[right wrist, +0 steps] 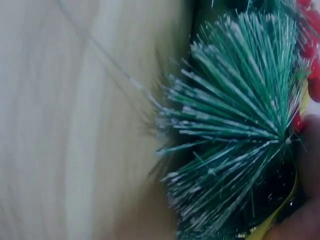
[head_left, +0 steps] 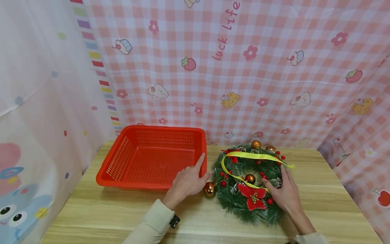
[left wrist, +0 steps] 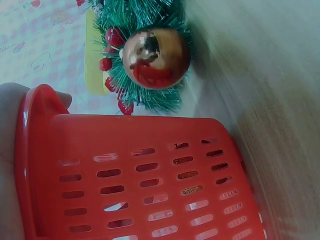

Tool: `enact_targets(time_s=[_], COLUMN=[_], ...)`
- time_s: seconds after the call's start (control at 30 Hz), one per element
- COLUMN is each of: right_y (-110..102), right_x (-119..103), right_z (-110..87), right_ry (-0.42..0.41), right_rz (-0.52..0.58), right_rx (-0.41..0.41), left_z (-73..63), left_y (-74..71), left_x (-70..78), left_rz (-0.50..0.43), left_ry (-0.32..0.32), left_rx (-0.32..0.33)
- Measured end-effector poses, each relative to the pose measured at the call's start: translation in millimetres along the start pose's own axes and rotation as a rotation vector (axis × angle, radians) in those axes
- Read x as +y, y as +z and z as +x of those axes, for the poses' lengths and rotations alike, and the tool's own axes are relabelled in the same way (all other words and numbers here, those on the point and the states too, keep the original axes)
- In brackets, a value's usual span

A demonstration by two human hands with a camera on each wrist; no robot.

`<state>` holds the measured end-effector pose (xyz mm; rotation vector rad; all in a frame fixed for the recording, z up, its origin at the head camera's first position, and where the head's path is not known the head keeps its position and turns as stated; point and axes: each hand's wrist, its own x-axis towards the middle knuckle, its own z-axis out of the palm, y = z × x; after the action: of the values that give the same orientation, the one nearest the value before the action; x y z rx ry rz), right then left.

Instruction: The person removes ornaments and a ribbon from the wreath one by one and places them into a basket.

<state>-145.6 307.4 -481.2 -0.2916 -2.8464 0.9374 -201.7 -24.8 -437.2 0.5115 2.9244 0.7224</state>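
My left hand [head_left: 189, 179] rests at the right rim of a red plastic basket [head_left: 117, 184], its index finger straight along the rim and its thumb stretched out to the right. Its other fingers are hidden. To the right of the basket lies a green Christmas wreath [head_left: 231, 201] with red flowers, berries and golden baubles. My right hand [head_left: 284, 191] grips the wreath's right side, thumb towards the central hole. A yellow ribbon [head_left: 250, 155] loops loosely over the wreath, both ends near that hand. In the right wrist view, frosted needles [right wrist: 230, 125] largely hide the grip.
A golden bauble [head_left: 209, 189] hangs at the wreath's left side, near the basket's perforated wall [left wrist: 145, 175]. Everything stands on a wooden table [head_left: 323, 200]. A pink checked cloth [head_left: 213, 84] hangs behind it, with a pale curtain [head_left: 45, 101] on the left.
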Motion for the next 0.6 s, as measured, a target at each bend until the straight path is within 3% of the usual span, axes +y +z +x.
enact_targets(time_s=[0.2, 0.3, 0.4, 0.5, 0.57, 0.6], right_y=[-4.2, -5.4, -6.4, -7.7, -8.5, -8.8], right_x=[9.2, 11.8, 12.9, 13.0, 12.8, 12.8], right_z=[9.0, 11.4, 12.1, 12.0, 12.1, 12.2], right_ry=[-0.043, -0.056, -0.053, -0.045, -0.045, -0.045], right_rz=[0.012, 0.014, 0.012, 0.01, 0.007, 0.004], right_rx=[-0.064, -0.088, -0.108, -0.117, -0.118, -0.119], left_z=[1.3, 0.2, -4.1, -13.1, -22.1, -27.2], left_y=[-1.5, -1.8, 0.8, 5.4, 9.4, 11.8], left_x=[-0.2, 0.2, 3.1, 13.2, 23.5, 29.0], left_rz=[-0.011, -0.01, -0.011, -0.081, -0.17, -0.226], left_ry=[-0.007, 0.01, 0.122, 0.316, 0.424, 0.455], left_rx=[-0.009, 0.051, 0.235, 0.454, 0.512, 0.497])
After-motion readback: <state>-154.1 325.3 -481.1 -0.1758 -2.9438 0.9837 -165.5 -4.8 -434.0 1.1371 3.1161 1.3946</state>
